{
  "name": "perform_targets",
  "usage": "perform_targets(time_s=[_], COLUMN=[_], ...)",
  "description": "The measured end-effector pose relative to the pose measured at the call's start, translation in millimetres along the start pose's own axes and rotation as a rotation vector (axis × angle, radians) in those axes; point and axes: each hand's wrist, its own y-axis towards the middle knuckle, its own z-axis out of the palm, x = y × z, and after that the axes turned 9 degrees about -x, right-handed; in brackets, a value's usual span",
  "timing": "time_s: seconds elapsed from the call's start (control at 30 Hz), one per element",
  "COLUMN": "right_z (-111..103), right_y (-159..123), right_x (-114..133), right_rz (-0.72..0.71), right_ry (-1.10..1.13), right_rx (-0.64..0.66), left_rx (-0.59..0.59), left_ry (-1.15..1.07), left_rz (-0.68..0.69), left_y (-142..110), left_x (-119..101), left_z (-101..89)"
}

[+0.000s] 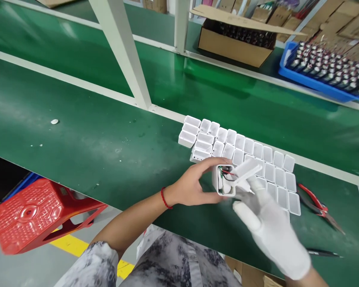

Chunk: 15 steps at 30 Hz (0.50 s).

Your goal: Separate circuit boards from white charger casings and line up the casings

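Observation:
My left hand (191, 183), bare with a red cord bracelet at the wrist, grips a small white plastic housing (215, 181), fingers and thumb on opposite sides. Inside its open end show a green circuit board (220, 172) and red and black wires. A flat white plastic piece (245, 172) sticks out at a tilt from the housing's right side. My right hand (269, 227), in a white glove, is beside that piece. Its fingertips are smeared by motion, so I cannot tell whether they hold it.
Rows of open white housings (269, 172) stand behind my hands. Red-handled pliers (320, 207) and black tweezers (324, 252) lie at right. A carton (233, 44) and a blue tray (317, 85) of wired parts occupy the back shelf. A red stool (30, 213) stands lower left.

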Motion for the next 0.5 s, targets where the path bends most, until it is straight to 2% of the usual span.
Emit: perform_targets(time_s=[0.07, 0.33, 0.4, 0.5], right_z=[14, 35, 39, 46], right_y=[-1, -3, -7, -14], right_x=[-2, -11, -15, -21], right_rz=[0.061, 0.215, 0.225, 0.179], right_ry=[0.097, 0.435, 0.460, 0.439], right_rx=[0.062, -0.092, -0.143, -0.152], left_rx=[0.034, 0.028, 0.028, 0.034], left_ry=[0.073, 0.127, 0.138, 0.152], left_rz=[0.088, 0.194, 0.199, 0.218], left_y=[1, 0, 0, 0], left_x=[0, -7, -9, -12], left_z=[1.4, 9.0, 9.4, 8.7])
